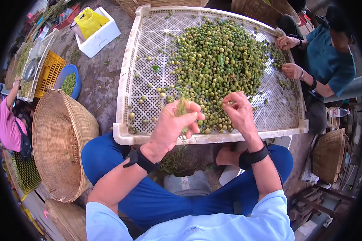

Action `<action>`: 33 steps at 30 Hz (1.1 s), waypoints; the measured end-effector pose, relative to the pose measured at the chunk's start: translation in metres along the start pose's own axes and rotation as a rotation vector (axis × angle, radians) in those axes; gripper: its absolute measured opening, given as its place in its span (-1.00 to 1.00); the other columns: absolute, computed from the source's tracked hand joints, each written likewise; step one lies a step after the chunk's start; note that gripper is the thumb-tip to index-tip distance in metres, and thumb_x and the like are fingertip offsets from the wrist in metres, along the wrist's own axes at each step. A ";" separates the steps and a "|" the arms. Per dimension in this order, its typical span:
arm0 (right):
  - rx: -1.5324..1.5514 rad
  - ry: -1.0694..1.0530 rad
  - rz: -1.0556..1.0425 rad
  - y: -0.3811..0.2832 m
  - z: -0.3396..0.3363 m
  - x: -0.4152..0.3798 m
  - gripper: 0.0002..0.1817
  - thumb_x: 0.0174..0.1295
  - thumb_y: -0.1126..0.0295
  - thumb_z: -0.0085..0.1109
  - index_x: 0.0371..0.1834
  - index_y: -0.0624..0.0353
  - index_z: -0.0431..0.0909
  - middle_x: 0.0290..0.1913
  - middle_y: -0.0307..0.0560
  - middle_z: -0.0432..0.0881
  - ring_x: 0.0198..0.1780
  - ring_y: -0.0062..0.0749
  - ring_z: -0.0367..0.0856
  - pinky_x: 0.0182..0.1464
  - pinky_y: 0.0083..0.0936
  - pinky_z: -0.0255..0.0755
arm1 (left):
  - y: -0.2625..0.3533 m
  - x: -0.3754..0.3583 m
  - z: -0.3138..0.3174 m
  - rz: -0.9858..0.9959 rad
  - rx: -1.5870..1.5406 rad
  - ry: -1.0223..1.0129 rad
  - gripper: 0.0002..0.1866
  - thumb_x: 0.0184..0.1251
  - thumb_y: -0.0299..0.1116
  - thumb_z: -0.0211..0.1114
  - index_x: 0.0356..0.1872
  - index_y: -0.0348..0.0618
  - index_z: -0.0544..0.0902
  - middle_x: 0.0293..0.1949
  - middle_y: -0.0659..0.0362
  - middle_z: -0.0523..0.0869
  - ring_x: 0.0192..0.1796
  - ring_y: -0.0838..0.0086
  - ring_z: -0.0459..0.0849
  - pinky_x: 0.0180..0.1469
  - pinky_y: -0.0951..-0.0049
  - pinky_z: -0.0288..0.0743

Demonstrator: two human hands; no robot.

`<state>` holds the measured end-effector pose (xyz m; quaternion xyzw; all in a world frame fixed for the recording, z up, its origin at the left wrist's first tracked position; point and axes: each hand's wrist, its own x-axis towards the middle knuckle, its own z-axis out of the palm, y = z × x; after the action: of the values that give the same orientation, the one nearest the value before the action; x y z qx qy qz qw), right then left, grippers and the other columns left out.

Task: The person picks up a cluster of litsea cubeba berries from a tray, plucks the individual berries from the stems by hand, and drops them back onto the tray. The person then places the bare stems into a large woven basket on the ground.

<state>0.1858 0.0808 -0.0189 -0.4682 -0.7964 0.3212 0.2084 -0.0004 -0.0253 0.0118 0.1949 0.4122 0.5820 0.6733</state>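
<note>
A heap of small round green fruits (pixel 217 56) lies on a white mesh tray (pixel 124 88) in front of me. My left hand (pixel 173 122), over the tray's near edge, is closed around a bunch of thin green stems (pixel 182 107). To its right, my right hand (pixel 240 114) pinches thumb and forefinger together above the near side of the heap. Whatever sits between those fingertips is too small to make out. Loose fruits are scattered on the mesh left of the heap, and a green leaf (pixel 156 68) lies among them.
Across the tray's right side, another person's hands (pixel 291 71) work at the fruits. A large wicker basket (pixel 54 140) stands at left, near a blue basin (pixel 77 86) and a white foam box (pixel 98 36). Stem scraps (pixel 173 160) lie below the tray between my legs.
</note>
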 end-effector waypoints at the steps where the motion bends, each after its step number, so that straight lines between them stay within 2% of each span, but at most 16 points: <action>1: 0.209 0.016 0.116 -0.001 -0.003 0.003 -0.91 -0.05 0.49 0.13 -0.46 0.21 0.44 -0.37 -0.18 0.46 -0.43 -0.46 0.50 -0.41 -0.50 0.38 | -0.003 0.000 0.000 0.005 0.000 0.002 -0.88 0.18 -0.50 0.17 -0.26 -0.24 0.52 -0.47 0.12 0.61 -0.58 0.58 0.56 -0.67 0.67 0.35; 2: 0.502 -0.050 0.208 0.005 -0.002 0.006 -0.93 0.03 0.49 0.12 -0.44 0.20 0.43 -0.42 -0.24 0.49 -0.52 -0.61 0.49 -0.51 -0.62 0.37 | -0.005 0.000 0.001 -0.011 0.072 -0.003 -0.90 0.18 -0.47 0.19 -0.29 -0.23 0.53 -0.52 0.16 0.60 -0.61 0.61 0.54 -0.70 0.69 0.31; 3: 0.506 -0.050 0.204 0.005 -0.002 0.006 -0.93 0.03 0.49 0.12 -0.44 0.20 0.43 -0.42 -0.24 0.49 -0.52 -0.61 0.49 -0.51 -0.62 0.37 | -0.006 0.000 0.002 -0.028 0.147 -0.007 -0.91 0.19 -0.44 0.20 -0.32 -0.23 0.54 -0.57 0.20 0.58 -0.65 0.64 0.51 -0.72 0.70 0.28; 5: 1.185 -0.193 0.456 -0.008 0.000 0.003 -0.96 0.11 0.48 0.07 -0.41 0.19 0.43 -0.46 -0.20 0.52 -0.59 -0.61 0.48 -0.56 -0.70 0.39 | -0.007 -0.002 0.009 -0.035 0.188 0.042 -0.90 0.19 -0.40 0.22 -0.36 -0.22 0.55 -0.65 0.27 0.53 -0.71 0.69 0.43 -0.76 0.72 0.21; 6: 1.305 -0.197 0.483 -0.013 0.005 0.002 -0.96 0.17 0.48 0.03 -0.40 0.18 0.43 -0.46 -0.17 0.52 -0.64 -0.63 0.47 -0.59 -0.75 0.41 | -0.008 -0.001 0.011 -0.018 0.199 0.066 -0.89 0.19 -0.40 0.23 -0.36 -0.22 0.55 -0.66 0.29 0.51 -0.71 0.70 0.42 -0.75 0.72 0.21; 9: 1.412 -0.333 0.520 -0.024 0.011 -0.004 -0.94 0.20 0.47 0.02 -0.35 0.21 0.43 -0.42 -0.16 0.54 -0.53 -0.61 0.54 -0.52 -0.69 0.49 | -0.013 0.002 0.010 0.029 0.207 0.127 -0.88 0.18 -0.37 0.24 -0.36 -0.21 0.55 -0.66 0.32 0.49 -0.71 0.72 0.39 -0.75 0.72 0.20; 13: 1.339 -0.327 0.502 -0.033 0.022 -0.013 -0.91 0.21 0.46 0.02 -0.28 0.24 0.45 -0.39 -0.15 0.54 -0.43 -0.58 0.57 -0.46 -0.68 0.51 | -0.014 0.002 0.010 -0.005 0.228 0.156 -0.84 0.17 -0.33 0.26 -0.35 -0.20 0.56 -0.64 0.32 0.50 -0.69 0.73 0.40 -0.74 0.72 0.20; 15: 1.078 -0.246 0.325 -0.045 0.025 -0.018 -0.87 0.22 0.46 0.02 -0.23 0.28 0.45 -0.38 -0.15 0.55 -0.37 -0.56 0.58 -0.44 -0.69 0.52 | -0.018 0.003 0.008 0.047 0.256 0.182 -0.84 0.17 -0.32 0.26 -0.35 -0.19 0.56 -0.64 0.32 0.50 -0.68 0.72 0.41 -0.73 0.73 0.21; 17: 0.984 -0.224 0.278 -0.049 0.026 -0.020 -0.85 0.14 0.55 0.07 -0.21 0.29 0.45 -0.38 -0.14 0.53 -0.38 -0.53 0.57 -0.39 -0.66 0.50 | -0.017 0.003 0.009 0.050 0.253 0.202 -0.86 0.17 -0.35 0.25 -0.36 -0.21 0.56 -0.62 0.31 0.52 -0.68 0.74 0.41 -0.72 0.73 0.22; 19: 0.342 0.025 -0.120 -0.052 0.026 -0.022 -0.75 0.02 0.64 0.09 -0.19 0.28 0.43 -0.36 -0.11 0.51 -0.38 -0.44 0.55 -0.35 -0.60 0.46 | -0.017 0.003 0.009 0.059 0.252 0.218 -0.88 0.17 -0.38 0.24 -0.36 -0.22 0.56 -0.60 0.30 0.54 -0.67 0.75 0.41 -0.70 0.74 0.24; 20: 0.328 0.073 -0.186 -0.054 0.028 -0.023 -0.67 -0.07 0.68 0.10 -0.16 0.26 0.41 -0.36 -0.07 0.47 -0.39 -0.35 0.52 -0.34 -0.53 0.42 | -0.019 0.004 0.009 0.057 0.285 0.214 -0.85 0.17 -0.36 0.25 -0.36 -0.22 0.56 -0.61 0.31 0.53 -0.67 0.73 0.41 -0.71 0.73 0.24; 25: 0.215 0.033 -0.291 -0.064 0.023 -0.025 -0.66 -0.04 0.70 0.05 -0.14 0.24 0.39 -0.40 -0.05 0.42 -0.41 -0.25 0.48 -0.38 -0.47 0.42 | -0.019 0.006 0.007 0.073 0.325 0.228 -0.89 0.18 -0.40 0.23 -0.41 -0.19 0.51 -0.64 0.33 0.51 -0.68 0.74 0.41 -0.71 0.74 0.23; 29: 0.276 0.046 -0.177 -0.066 0.019 -0.028 -0.63 -0.03 0.67 0.07 -0.08 0.24 0.40 -0.40 -0.08 0.42 -0.42 -0.38 0.47 -0.42 -0.56 0.43 | -0.021 0.006 0.006 0.111 0.364 0.189 -0.92 0.17 -0.43 0.21 -0.44 -0.15 0.48 -0.64 0.34 0.51 -0.69 0.76 0.41 -0.72 0.76 0.20; 31: 0.547 -0.207 -0.098 -0.054 0.022 -0.028 -0.61 -0.04 0.68 0.07 -0.07 0.22 0.42 -0.41 -0.10 0.42 -0.45 -0.47 0.45 -0.44 -0.61 0.41 | -0.022 0.006 0.001 0.123 0.315 0.143 -0.93 0.17 -0.45 0.19 -0.45 -0.12 0.48 -0.64 0.36 0.50 -0.69 0.79 0.39 -0.71 0.79 0.18; 32: 0.572 -0.188 -0.083 -0.054 0.024 -0.029 -0.69 -0.04 0.66 0.09 -0.17 0.23 0.44 -0.45 -0.13 0.42 -0.48 -0.54 0.43 -0.46 -0.64 0.37 | -0.021 0.005 -0.001 0.106 0.375 0.141 -0.90 0.12 -0.44 0.22 -0.45 -0.17 0.47 -0.67 0.33 0.49 -0.67 0.74 0.42 -0.68 0.69 0.23; 33: 0.570 -0.184 -0.074 -0.053 0.025 -0.030 -0.69 -0.04 0.66 0.09 -0.17 0.23 0.44 -0.45 -0.13 0.42 -0.48 -0.54 0.43 -0.46 -0.64 0.37 | -0.020 0.005 0.001 0.098 0.373 0.134 -0.90 0.12 -0.44 0.22 -0.45 -0.17 0.47 -0.67 0.33 0.49 -0.67 0.74 0.42 -0.68 0.69 0.23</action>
<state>0.1517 0.0278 0.0002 -0.3306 -0.7062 0.5649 0.2700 0.0128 -0.0257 -0.0041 0.2968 0.5468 0.5395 0.5674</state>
